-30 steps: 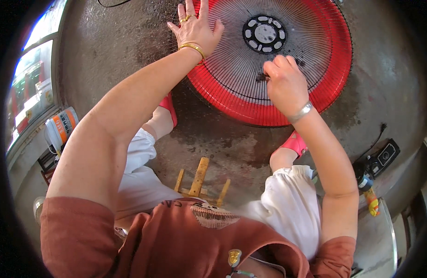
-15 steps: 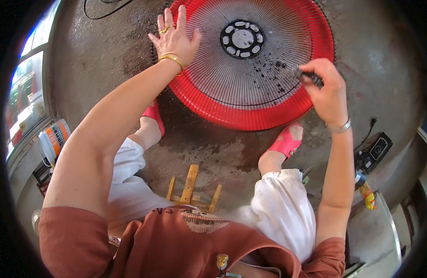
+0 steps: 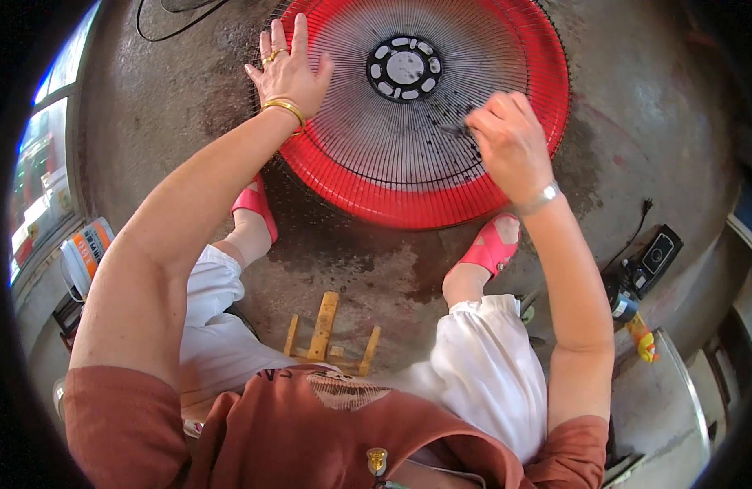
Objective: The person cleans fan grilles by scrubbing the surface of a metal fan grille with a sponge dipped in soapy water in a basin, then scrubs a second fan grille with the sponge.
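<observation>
Red fan grille [image 3: 368, 175] lay flat on wet concrete floor [image 3: 147, 122]. Left hand [image 3: 288, 69] spread open, pressed on its left rim. Right hand [image 3: 510, 143] closed around small dark tool [image 3: 456, 128], against wires right of hub [image 3: 405, 68].

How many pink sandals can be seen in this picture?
2. One pink sandal is on the foot below the left hand, at the red fan grille's lower left rim. The other is below the right hand.
</observation>
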Action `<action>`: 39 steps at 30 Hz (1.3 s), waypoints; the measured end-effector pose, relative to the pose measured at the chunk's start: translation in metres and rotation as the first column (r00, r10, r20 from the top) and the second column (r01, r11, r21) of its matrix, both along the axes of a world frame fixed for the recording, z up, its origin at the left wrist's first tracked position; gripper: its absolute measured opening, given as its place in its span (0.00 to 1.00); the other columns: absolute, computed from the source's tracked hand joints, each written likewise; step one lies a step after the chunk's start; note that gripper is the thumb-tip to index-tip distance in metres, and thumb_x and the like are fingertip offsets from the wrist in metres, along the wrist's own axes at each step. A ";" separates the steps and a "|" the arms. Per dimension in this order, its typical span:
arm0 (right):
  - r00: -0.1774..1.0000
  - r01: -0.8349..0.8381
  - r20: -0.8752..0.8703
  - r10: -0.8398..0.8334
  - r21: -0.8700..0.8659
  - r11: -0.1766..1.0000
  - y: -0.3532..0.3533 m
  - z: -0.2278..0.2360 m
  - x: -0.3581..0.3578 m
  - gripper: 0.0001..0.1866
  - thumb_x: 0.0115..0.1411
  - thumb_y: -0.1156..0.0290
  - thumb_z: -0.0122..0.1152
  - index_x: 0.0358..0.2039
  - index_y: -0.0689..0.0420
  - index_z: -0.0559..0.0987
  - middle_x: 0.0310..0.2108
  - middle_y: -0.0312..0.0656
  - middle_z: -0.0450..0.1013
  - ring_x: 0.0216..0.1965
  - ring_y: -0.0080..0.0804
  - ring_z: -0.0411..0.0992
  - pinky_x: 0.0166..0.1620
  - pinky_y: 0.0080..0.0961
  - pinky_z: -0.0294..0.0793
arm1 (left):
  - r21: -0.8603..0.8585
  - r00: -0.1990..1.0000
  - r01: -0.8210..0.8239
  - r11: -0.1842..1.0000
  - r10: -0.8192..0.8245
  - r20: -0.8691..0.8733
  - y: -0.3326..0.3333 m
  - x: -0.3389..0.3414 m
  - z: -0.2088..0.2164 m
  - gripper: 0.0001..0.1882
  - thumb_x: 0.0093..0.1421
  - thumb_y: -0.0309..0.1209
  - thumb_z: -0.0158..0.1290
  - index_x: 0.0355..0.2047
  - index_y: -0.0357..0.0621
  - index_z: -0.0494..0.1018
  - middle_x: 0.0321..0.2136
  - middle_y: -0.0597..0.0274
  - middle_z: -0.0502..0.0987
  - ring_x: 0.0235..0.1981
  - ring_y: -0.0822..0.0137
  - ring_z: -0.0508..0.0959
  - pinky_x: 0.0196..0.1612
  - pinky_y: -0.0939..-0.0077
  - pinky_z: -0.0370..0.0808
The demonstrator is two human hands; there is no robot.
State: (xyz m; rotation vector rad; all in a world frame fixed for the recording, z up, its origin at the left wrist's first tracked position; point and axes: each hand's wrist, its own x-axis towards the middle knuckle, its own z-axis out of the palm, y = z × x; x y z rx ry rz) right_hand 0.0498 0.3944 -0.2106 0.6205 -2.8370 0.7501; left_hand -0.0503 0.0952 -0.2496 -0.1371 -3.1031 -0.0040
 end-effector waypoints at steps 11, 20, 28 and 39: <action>0.992 -0.081 0.087 0.092 -0.121 0.989 0.024 0.024 0.003 0.04 0.48 0.80 0.58 0.25 0.56 0.75 0.29 0.40 0.68 0.36 0.42 0.67 0.42 0.34 0.70 | 0.017 1.000 -0.002 1.000 0.001 0.005 -0.002 0.001 -0.001 0.40 0.61 0.51 0.44 0.69 0.60 0.42 0.69 0.51 0.42 0.69 0.45 0.43 0.61 0.28 0.45; 0.992 -0.114 0.050 0.117 -0.071 0.991 -0.008 -0.014 -0.029 0.05 0.50 0.79 0.55 0.27 0.54 0.76 0.28 0.39 0.67 0.35 0.39 0.67 0.39 0.33 0.70 | 0.031 1.000 0.001 1.000 -0.002 0.019 0.005 0.000 -0.001 0.39 0.61 0.50 0.44 0.69 0.60 0.43 0.69 0.50 0.42 0.70 0.47 0.43 0.62 0.30 0.45; 0.981 -0.089 0.159 0.113 -0.153 0.984 0.001 -0.012 -0.031 0.05 0.49 0.76 0.60 0.27 0.53 0.76 0.30 0.40 0.69 0.37 0.41 0.69 0.42 0.34 0.71 | 0.004 0.999 -0.010 1.000 0.009 0.049 0.003 0.000 -0.001 0.40 0.61 0.50 0.44 0.69 0.60 0.41 0.70 0.51 0.41 0.70 0.46 0.43 0.62 0.30 0.45; 0.999 -0.044 0.016 0.049 -0.197 0.979 -0.009 -0.020 -0.035 0.05 0.49 0.81 0.56 0.25 0.55 0.73 0.28 0.40 0.68 0.35 0.42 0.68 0.38 0.34 0.72 | -0.001 0.999 -0.009 1.000 0.009 0.050 0.010 0.001 0.003 0.40 0.60 0.50 0.45 0.69 0.59 0.42 0.69 0.50 0.41 0.70 0.46 0.43 0.63 0.32 0.45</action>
